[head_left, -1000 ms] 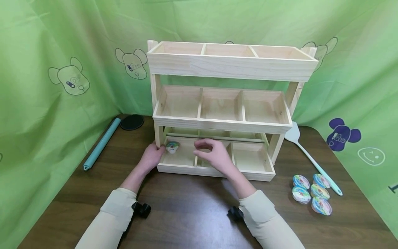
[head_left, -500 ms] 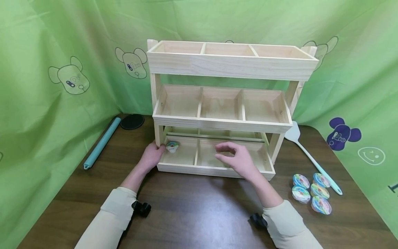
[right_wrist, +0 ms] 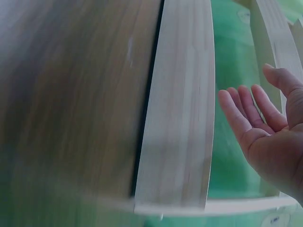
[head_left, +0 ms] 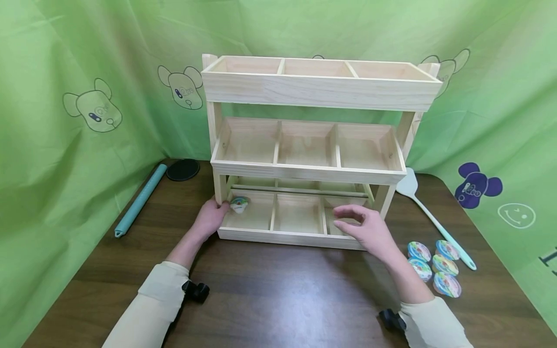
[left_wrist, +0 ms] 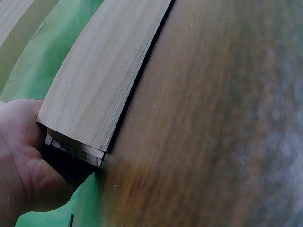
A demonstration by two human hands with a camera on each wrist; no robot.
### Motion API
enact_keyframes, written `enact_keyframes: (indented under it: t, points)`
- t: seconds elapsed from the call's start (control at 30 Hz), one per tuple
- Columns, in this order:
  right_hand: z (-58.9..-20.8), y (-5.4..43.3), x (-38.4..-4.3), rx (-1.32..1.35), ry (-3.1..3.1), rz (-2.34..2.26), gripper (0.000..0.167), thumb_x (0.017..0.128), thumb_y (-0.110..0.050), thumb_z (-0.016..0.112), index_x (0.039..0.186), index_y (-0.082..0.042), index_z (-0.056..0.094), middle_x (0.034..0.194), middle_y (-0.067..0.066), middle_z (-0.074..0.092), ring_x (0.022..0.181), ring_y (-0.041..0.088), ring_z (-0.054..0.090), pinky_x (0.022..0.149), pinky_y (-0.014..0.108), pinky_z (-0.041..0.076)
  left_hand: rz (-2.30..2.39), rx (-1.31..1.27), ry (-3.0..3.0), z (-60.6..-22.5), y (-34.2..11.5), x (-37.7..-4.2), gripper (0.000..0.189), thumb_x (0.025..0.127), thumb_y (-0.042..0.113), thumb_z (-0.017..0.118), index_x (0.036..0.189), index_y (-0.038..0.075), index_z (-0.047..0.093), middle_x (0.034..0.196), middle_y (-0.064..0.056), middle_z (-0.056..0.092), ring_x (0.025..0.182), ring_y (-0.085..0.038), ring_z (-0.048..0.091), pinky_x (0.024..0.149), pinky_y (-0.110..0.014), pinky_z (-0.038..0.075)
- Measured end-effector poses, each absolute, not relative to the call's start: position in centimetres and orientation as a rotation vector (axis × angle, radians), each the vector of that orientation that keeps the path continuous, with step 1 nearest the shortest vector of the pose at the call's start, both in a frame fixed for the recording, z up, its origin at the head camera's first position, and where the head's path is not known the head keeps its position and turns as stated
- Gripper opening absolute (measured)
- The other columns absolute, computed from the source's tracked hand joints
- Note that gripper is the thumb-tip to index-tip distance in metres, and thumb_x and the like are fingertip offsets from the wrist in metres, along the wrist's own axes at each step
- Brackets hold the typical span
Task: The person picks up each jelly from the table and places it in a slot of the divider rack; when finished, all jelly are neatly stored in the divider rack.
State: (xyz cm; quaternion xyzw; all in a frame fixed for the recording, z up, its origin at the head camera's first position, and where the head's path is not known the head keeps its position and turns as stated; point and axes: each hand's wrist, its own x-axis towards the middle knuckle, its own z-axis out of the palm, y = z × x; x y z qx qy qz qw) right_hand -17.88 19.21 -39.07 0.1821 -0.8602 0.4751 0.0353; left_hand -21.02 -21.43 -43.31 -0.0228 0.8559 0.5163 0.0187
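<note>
A three-tier wooden shelf rack [head_left: 322, 92], each tray split into three compartments, stands at the back of the table. My left hand [head_left: 209, 218] holds the left end of its bottom tray; the left wrist view shows the palm and thumb around the tray's end [left_wrist: 94, 85], with the other fingers hidden. One small jelly cup [head_left: 239, 204] with a colourful lid lies in the bottom tray's left compartment, close to that hand. My right hand [head_left: 369, 230] hovers by the bottom tray's right compartment, fingers and thumb apart, holding nothing.
Several jelly cups [head_left: 445, 265] stand in a cluster on the right of the table. Behind them lies a pale blue spatula [head_left: 435, 217]. At the left are a teal rod [head_left: 141, 200] and a black round disc [head_left: 183, 169]. Green cloth surrounds the table.
My right hand has moved rightward along the bottom tray, from near the left divider to the right compartment. My left hand has stayed at the tray's left end.
</note>
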Motion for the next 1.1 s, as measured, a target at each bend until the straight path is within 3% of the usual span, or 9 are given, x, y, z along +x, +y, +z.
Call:
enact_keyframes:
  t: [0.17, 0.37, 0.57, 1.1]
  points:
    - [-39.0, 21.5, -17.2, 0.495, -2.643, 1.42, 0.032, 0.092, -0.017, 0.077, 0.119, -0.002, 0.071, 0.112, 0.01, 0.073, 0.107, 0.018, 0.066, 0.089, 0.02, 0.049, 1.591, -0.065, 2.658, -43.3, -21.4, -21.1, 0.055, 0.105, 0.019, 0.04, 0.148, -0.014, 0.033, 0.135, -0.033, 0.053, 0.118, -0.036, 0.055, 0.1, -0.049, 0.045]
    - [-38.9, 23.9, -16.5, 0.4, -2.628, 1.389, 0.032, 0.092, -0.018, 0.076, 0.12, -0.003, 0.071, 0.113, 0.013, 0.073, 0.097, 0.0, 0.064, 0.081, 0.014, 0.048, 1.582, -0.073, 2.659, -43.2, -21.3, -21.1, 0.055, 0.105, 0.02, 0.041, 0.148, -0.014, 0.033, 0.133, -0.033, 0.054, 0.115, -0.035, 0.057, 0.097, -0.048, 0.047]
    - [-38.8, 26.1, -16.3, 0.295, -2.645, 1.318, 0.034, 0.094, -0.024, 0.075, 0.121, -0.004, 0.07, 0.112, 0.013, 0.073, 0.097, -0.006, 0.061, 0.078, 0.011, 0.047, 1.591, -0.091, 2.649, -43.2, -21.4, -21.0, 0.056, 0.105, 0.02, 0.041, 0.148, -0.014, 0.033, 0.133, -0.033, 0.054, 0.114, -0.034, 0.056, 0.097, -0.048, 0.047]
    - [-39.2, 32.4, -15.5, 0.053, -2.634, 1.358, 0.05, 0.094, -0.029, 0.075, 0.129, 0.004, 0.062, 0.105, -0.017, 0.071, 0.092, -0.014, 0.06, 0.074, 0.009, 0.048, 1.595, -0.084, 2.661, -43.3, -21.4, -21.1, 0.055, 0.105, 0.02, 0.041, 0.146, -0.014, 0.035, 0.13, -0.032, 0.056, 0.11, -0.032, 0.058, 0.094, -0.045, 0.048]
